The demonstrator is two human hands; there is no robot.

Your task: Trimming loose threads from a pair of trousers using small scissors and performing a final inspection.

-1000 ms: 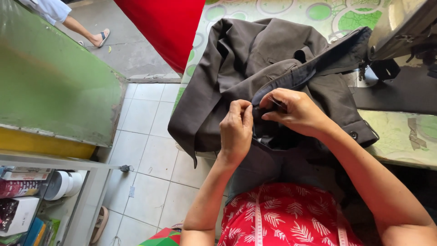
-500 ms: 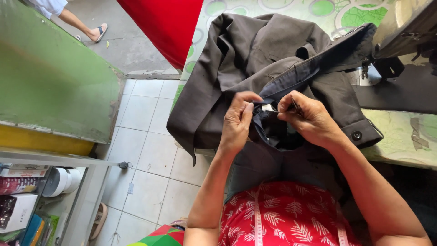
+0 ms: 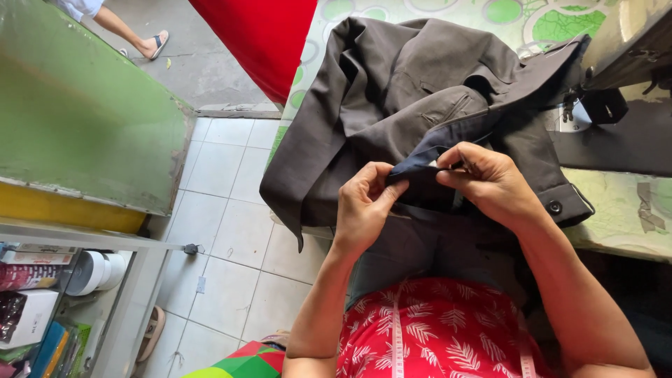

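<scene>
A dark grey garment (image 3: 392, 91) with a button and pockets lies bunched over a table covered in a green patterned cloth (image 3: 616, 203), and part of it hangs down over my lap. My left hand (image 3: 364, 203) pinches a folded dark edge of the garment near its middle. My right hand (image 3: 490, 182) grips the same folded edge just to the right, thumb and fingers closed on the fabric. The two hands are almost touching. A black sewing machine (image 3: 616, 84) stands at the right, with the far end of the garment under it.
A red cloth (image 3: 266, 35) hangs at the top centre. A green door panel (image 3: 84, 119) stands at the left above white floor tiles (image 3: 231, 231). Shelves with boxes and a white tub (image 3: 91, 273) are at lower left. Another person's sandalled foot (image 3: 150, 45) shows at top left.
Both hands have drawn the folded edge of the garment up and a little to the right, and the fabric's edge now stands out between the fingers.
</scene>
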